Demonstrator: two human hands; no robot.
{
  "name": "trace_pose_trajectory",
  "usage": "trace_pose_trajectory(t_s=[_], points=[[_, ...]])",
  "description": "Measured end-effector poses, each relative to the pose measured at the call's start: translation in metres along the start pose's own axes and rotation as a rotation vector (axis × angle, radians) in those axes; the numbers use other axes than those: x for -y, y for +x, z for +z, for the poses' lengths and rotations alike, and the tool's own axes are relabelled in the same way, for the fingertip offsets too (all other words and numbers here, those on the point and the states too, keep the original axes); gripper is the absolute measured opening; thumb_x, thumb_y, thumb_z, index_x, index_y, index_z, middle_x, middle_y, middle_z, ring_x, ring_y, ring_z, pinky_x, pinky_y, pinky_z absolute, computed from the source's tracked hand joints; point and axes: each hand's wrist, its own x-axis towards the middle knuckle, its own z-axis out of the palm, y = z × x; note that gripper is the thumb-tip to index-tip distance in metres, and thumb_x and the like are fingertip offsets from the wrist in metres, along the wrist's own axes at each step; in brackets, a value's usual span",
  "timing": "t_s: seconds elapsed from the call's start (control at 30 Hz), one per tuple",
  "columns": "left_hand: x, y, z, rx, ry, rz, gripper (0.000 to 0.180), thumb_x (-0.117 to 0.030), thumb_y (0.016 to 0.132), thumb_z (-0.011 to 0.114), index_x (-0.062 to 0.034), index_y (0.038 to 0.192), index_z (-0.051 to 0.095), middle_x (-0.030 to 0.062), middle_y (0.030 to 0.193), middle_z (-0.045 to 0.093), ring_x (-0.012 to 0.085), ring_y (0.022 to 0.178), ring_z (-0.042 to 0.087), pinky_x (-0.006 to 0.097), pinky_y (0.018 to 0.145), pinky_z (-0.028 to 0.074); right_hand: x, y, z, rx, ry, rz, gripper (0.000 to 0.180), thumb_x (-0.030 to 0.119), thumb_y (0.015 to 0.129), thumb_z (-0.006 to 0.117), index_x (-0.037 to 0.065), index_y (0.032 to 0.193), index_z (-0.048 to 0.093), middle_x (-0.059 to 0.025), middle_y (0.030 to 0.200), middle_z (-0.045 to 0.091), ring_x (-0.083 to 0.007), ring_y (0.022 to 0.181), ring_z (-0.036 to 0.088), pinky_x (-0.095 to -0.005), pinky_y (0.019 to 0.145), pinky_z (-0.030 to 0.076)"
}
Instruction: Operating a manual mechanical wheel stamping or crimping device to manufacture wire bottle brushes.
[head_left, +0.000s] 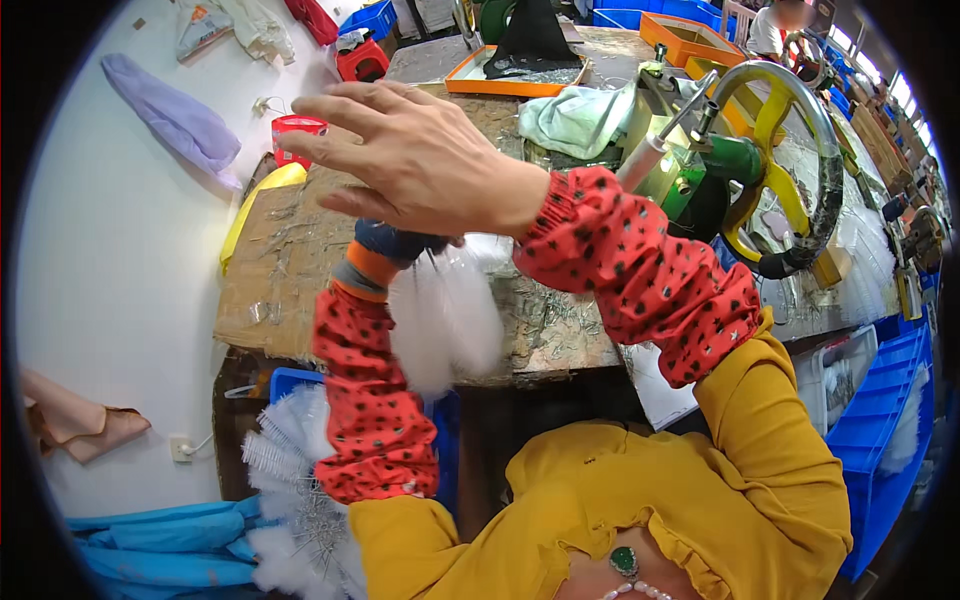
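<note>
My right hand (420, 155) is bare and lifted across the workbench, its fingers stretched out and apart, with nothing in it. Behind and below it, my left hand (392, 243) wears a dark blue glove with an orange and grey cuff. Its fingers are mostly hidden by my right hand. From its grip hang white fluffy bristle brushes (445, 320), slightly blurred, with thin wire showing at the top. Below my left forearm, a heap of similar white brushes (310, 500) with wire stems sits by a blue bin (290, 383).
A green hand press (725, 158) with a large wheel (838, 150) stands right on the worn workbench (275, 270). Beside it lies a pale green cloth (575, 120); behind is an orange tray (515, 87). Blue crates (880, 400) stand at right. Another person (775, 32) sits far right.
</note>
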Motion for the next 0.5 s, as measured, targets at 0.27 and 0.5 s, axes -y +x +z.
trace_pose_trajectory(t_s=[0.27, 0.5], points=[[0.010, 0.004, 0.015, 0.126, -1.153, -0.164, 0.033, -0.027, 0.094, 0.053, 0.0005, 0.112, 0.058, 0.0087, 0.099, 0.065, 0.0219, 0.089, 0.063, 0.036, 0.083, 0.049, -0.016, -0.014, 0.001, 0.602, 0.212, 0.301, 0.043, 0.044, 0.091, 0.044, 0.007, 0.099, 0.065, -0.0138, 0.100, 0.064, -0.0346, 0.086, 0.062, -0.0462, 0.073, 0.050], [0.028, 0.003, 0.030, -0.249, 0.774, -0.242, 0.052, -0.045, 0.084, 0.060, -0.0087, 0.120, 0.056, 0.0143, 0.112, 0.064, 0.0257, 0.101, 0.062, 0.036, 0.083, 0.049, -0.022, -0.041, 0.009, 0.299, 0.107, 0.245, 0.027, 0.020, 0.076, 0.062, 0.009, 0.099, 0.055, -0.0130, 0.086, 0.058, -0.0329, 0.074, 0.063, -0.0438, 0.058, 0.050]])
